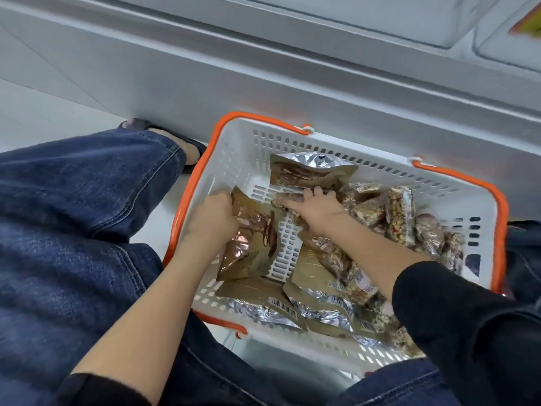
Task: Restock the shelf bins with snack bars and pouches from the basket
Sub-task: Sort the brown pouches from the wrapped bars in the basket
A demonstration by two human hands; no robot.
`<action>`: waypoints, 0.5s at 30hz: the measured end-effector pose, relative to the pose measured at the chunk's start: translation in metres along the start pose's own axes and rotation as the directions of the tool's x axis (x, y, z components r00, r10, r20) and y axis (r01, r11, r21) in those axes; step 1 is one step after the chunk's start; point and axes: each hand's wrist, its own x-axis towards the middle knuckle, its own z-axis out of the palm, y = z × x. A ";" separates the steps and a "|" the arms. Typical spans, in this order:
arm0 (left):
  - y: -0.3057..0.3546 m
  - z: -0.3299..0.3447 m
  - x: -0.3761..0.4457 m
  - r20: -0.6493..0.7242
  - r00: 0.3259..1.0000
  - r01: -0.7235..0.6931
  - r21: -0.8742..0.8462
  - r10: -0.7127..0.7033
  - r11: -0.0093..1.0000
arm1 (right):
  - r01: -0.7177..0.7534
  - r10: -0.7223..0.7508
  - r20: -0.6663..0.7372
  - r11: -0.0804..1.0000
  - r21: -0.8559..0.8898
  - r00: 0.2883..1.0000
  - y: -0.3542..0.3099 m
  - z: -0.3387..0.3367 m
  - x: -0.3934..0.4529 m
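A white plastic basket (248,148) with orange handles stands on the floor between my knees. It holds several brown foil pouches and clear-wrapped nut bars (401,218) piled at its right side. My left hand (212,218) grips the upper edge of one brown pouch (251,241) at the basket's left. My right hand (314,208) reaches across the middle, fingers spread over a clear-wrapped snack bar (285,199) just below another brown pouch (307,171). More pouches (319,303) lie barcode side up near the front.
A grey shelf base (263,74) runs across the back, just beyond the basket. Pale bin edges (456,33) show at the top right. My jeans-clad left leg (73,215) and sandalled foot (187,148) lie left of the basket.
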 end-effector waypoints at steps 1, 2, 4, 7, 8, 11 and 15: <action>0.002 0.000 0.001 -0.004 1.000 -0.007 0.015 0.007 1.000 | -0.006 0.006 -0.013 1.000 0.024 1.000 0.008 -0.005 -0.013; 0.005 -0.001 0.002 -0.015 1.000 -0.017 0.012 0.017 1.000 | -0.013 0.013 -0.015 0.999 0.053 1.000 0.017 -0.008 -0.027; 0.011 0.000 0.008 -0.041 0.998 -0.050 -0.017 0.050 0.999 | -0.029 0.029 -0.001 0.997 0.071 1.000 0.031 -0.018 -0.060; 0.019 0.000 0.021 -0.077 0.987 -0.139 -0.009 0.138 0.990 | -0.045 0.046 -0.077 0.999 0.013 0.996 0.044 -0.030 -0.115; 0.023 -0.001 0.024 -0.080 0.984 -0.159 0.001 0.158 0.987 | -0.063 0.061 -0.127 0.998 -0.014 0.990 0.049 -0.029 -0.132; 0.030 -0.002 0.026 -0.082 0.982 -0.169 0.013 0.169 0.986 | -0.231 0.220 -0.212 0.973 -0.027 0.952 0.066 -0.011 -0.178; 0.022 -0.005 0.021 -0.125 0.989 -0.073 0.009 0.073 0.997 | -0.415 0.416 0.023 0.899 0.140 0.909 0.085 0.028 -0.198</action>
